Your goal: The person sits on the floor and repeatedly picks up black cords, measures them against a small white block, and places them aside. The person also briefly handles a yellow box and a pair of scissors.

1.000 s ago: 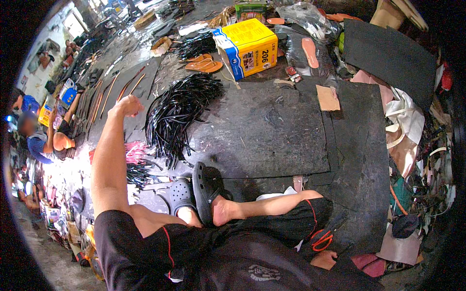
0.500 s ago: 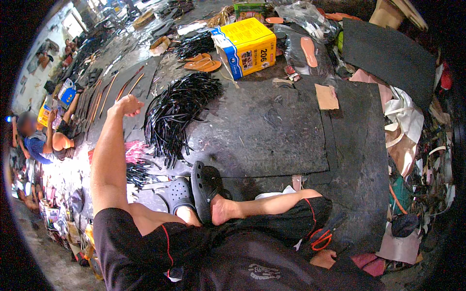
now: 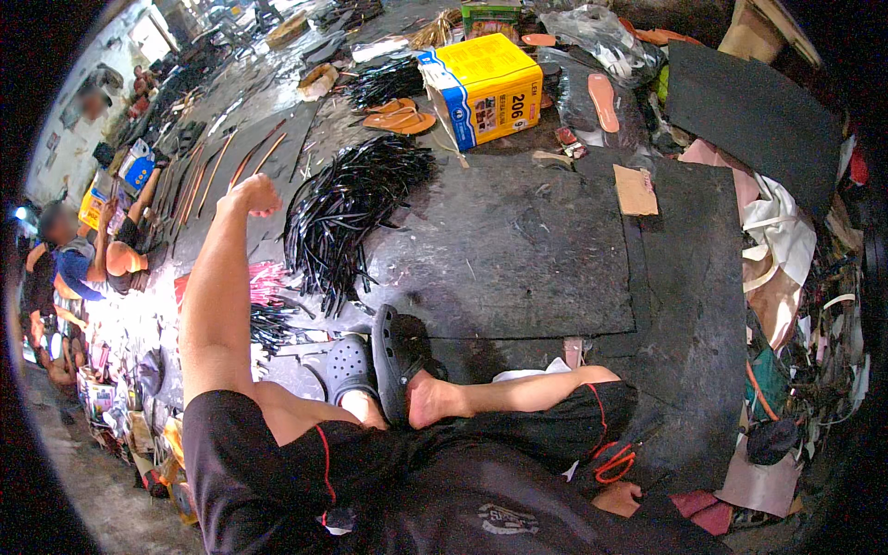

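My left arm stretches forward over the floor, and my left hand (image 3: pixel 254 195) hangs in the air with its fingers loosely curled and nothing visible in them. Beside it lies a big heap of glossy black strips (image 3: pixel 347 222); long thin brown strips (image 3: pixel 215 176) are spread on a dark sheet just beyond. Low at the right, next to my hip, is my right hand (image 3: pixel 618 499), its fingers mostly hidden. Close to that hand lie scissors with orange-red handles (image 3: pixel 615 462). Smaller bundles of pink strips (image 3: pixel 266 282) and black strips (image 3: pixel 270 326) sit under my left forearm.
My feet wear grey clogs (image 3: pixel 350 365) at the edge of a dark mat (image 3: pixel 499 250). Ahead stand a yellow box (image 3: pixel 486 88) and orange sandals (image 3: pixel 400 117). A pink sole (image 3: pixel 603 102) and cardboard piece (image 3: pixel 635 190) lie to the right. Another person (image 3: pixel 79 264) sits far left.
The whole view has shifted slightly, so things appear a little further right. My left hand stays raised and has turned slightly, its fingers still curled. My right hand stays beside my hip.
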Tool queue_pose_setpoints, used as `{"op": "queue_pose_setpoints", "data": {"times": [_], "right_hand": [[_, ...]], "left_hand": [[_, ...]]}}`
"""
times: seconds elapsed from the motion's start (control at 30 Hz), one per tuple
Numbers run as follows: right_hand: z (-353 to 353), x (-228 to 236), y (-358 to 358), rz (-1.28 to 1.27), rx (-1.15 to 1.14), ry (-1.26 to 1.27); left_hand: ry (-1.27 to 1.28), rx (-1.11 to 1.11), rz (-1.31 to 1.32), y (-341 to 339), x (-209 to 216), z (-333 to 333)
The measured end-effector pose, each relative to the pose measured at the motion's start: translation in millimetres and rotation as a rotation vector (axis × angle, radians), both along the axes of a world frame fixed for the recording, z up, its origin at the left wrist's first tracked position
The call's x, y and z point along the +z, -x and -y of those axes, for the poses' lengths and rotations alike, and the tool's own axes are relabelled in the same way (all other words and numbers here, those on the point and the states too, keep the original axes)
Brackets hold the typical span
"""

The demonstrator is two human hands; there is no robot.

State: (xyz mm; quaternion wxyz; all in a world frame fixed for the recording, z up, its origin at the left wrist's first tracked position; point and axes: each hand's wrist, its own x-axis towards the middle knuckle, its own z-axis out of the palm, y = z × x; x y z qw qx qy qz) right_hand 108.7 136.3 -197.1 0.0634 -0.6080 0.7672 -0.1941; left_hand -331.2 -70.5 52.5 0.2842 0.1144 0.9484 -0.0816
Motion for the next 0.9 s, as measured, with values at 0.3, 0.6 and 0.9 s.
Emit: {"op": "queue_pose_setpoints", "data": {"times": [0.3,0.6,0.9], "right_hand": [[4.2,-8.1,2.4,0.004,0.016,-0.028],[-2.3,-19.3,-5.4,-0.016,-0.011,0.061],[6.4,-47.4,-14.8,0.449,-0.133,0.552]], "left_hand": [[-0.053,0.047,0.012,-19.7,16.5,-10.6],[-0.078,0.027,0.084,7.7,-12.4,-1.6],[0.068,0.117,-0.024,-3.6,1.5,-8.5]]}}
